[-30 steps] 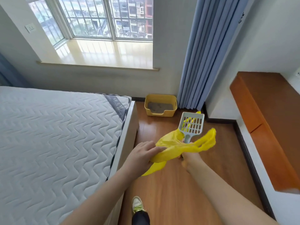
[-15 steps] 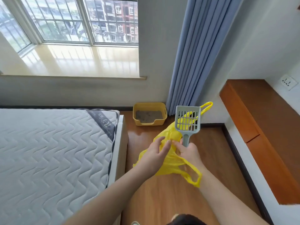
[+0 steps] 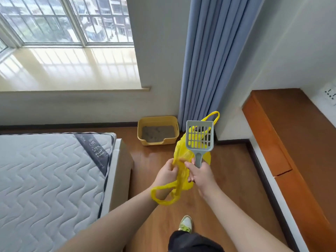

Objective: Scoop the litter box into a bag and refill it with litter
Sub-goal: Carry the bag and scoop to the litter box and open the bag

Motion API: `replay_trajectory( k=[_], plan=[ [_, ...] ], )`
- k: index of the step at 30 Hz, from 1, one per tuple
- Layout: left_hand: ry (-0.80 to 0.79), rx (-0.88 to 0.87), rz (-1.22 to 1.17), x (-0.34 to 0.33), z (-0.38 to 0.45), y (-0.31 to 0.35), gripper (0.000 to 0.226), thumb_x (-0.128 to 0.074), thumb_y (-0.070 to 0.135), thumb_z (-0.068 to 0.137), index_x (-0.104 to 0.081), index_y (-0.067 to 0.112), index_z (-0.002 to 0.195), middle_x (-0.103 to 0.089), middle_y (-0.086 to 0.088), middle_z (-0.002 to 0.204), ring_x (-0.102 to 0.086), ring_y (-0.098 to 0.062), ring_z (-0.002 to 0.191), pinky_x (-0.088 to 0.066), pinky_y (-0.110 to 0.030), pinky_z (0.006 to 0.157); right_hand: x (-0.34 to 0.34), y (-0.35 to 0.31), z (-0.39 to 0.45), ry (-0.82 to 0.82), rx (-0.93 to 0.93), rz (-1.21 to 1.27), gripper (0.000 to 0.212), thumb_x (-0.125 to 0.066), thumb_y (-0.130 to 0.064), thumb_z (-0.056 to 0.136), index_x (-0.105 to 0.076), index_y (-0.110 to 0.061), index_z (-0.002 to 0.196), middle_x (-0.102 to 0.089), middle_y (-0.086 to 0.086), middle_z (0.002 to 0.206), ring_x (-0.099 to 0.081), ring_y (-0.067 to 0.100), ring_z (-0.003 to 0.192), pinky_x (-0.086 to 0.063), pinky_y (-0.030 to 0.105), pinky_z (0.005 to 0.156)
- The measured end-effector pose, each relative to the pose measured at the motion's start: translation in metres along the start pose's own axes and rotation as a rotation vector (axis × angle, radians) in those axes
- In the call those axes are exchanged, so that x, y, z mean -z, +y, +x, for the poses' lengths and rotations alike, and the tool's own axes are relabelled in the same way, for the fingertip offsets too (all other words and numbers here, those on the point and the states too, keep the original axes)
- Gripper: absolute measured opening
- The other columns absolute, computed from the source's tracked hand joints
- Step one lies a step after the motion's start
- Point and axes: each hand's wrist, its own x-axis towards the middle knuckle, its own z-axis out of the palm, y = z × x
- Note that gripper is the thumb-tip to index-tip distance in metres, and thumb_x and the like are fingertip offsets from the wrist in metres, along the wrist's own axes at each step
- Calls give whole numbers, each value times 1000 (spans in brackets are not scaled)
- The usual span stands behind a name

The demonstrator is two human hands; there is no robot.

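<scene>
A yellow litter box [image 3: 157, 119] with grey litter inside sits on the wood floor against the far wall, beside the blue curtain. My right hand [image 3: 201, 176] grips the handle of a grey slotted scoop [image 3: 199, 137], held upright, and also pinches a yellow plastic bag [image 3: 181, 160]. My left hand [image 3: 166, 174] holds the same bag from the left. One bag handle loops below my left wrist, the other sticks up behind the scoop. Both hands are well short of the litter box.
A bed with a white quilted mattress [image 3: 47, 179] fills the left side. An orange-brown wooden cabinet [image 3: 294, 142] runs along the right wall. A blue curtain [image 3: 209, 57] hangs by the window sill. My shoe [image 3: 185, 223] stands on the wood floor between bed and cabinet.
I have walked closer to the litter box. Both hands have come together on the bag, and one bag handle has dropped below my left wrist.
</scene>
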Motion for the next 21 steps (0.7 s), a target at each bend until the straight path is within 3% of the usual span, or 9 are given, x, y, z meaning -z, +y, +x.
replay_trajectory(
  k=[2,7,11,13,18,21],
  plan=[
    [27,-8,50,-1,17,4,29,-45,10,96,-57,18,121,-66,-3,115,-60,-18,104,-47,-30,90,11,1,23,53,1,-12,26,-61,-2,89,-42,-13,74,-35,1,46,-35,10,35,-40,27,42],
    [143,74,40,23,56,11,25,-48,10,93,-64,22,108,-69,-1,106,-64,-20,101,-53,-44,90,37,4,61,107,-3,-68,33,-66,-20,89,-43,-16,66,-37,-3,47,-39,11,38,-42,26,44],
    [140,56,135,43,77,18,20,-51,14,95,-67,21,105,-68,7,93,-62,-10,87,-48,-24,72,36,12,74,139,-57,-157,37,-59,-42,91,-55,-10,73,-42,-3,42,-49,17,42,-45,33,51],
    [147,28,207,55,90,19,18,-52,16,95,-67,22,104,-67,10,88,-61,-10,86,-43,-21,68,27,13,80,184,-69,-197,39,-52,-46,94,-61,-12,76,-45,-4,37,-53,20,44,-46,35,54],
    [157,-63,344,89,118,14,20,-53,16,92,-67,28,99,-71,11,88,-65,-10,85,-53,-28,77,-4,2,91,162,17,-266,55,-51,-48,92,-49,-13,49,-51,0,40,-54,17,43,-46,37,55],
    [112,-149,402,109,136,12,19,-56,17,92,-68,29,102,-72,10,90,-66,-9,84,-55,-33,78,-29,-11,109,116,80,-282,49,-51,-47,91,-56,-15,54,-59,2,50,-58,16,51,-48,37,60]
  ],
)
